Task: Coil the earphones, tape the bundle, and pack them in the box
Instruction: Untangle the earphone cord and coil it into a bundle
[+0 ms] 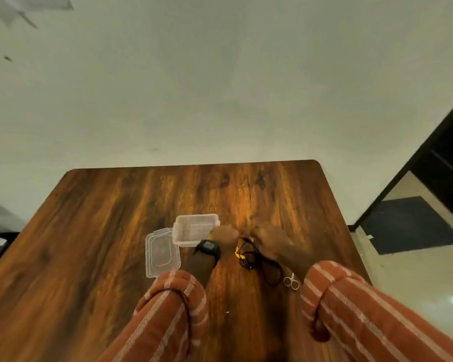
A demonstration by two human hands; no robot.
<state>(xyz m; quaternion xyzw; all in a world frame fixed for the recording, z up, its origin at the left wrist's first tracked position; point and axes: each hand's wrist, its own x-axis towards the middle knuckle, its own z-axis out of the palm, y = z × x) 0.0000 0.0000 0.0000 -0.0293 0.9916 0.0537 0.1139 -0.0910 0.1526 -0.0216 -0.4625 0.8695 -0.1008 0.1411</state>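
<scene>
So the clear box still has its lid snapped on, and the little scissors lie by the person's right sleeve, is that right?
Not quite. In the head view the clear box stands open, and its lid lies flat on the table beside it, on the left. The scissors do lie by the right sleeve.

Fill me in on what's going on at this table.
A person in striped sleeves has both hands together over a dark earphone cable: left hand, right hand. The earphones lie loose on the wooden table, not yet bundled. Motion blur hides either hand's grip. The clear box sits open and empty, its lid beside it, small scissors near the right wrist.
</scene>
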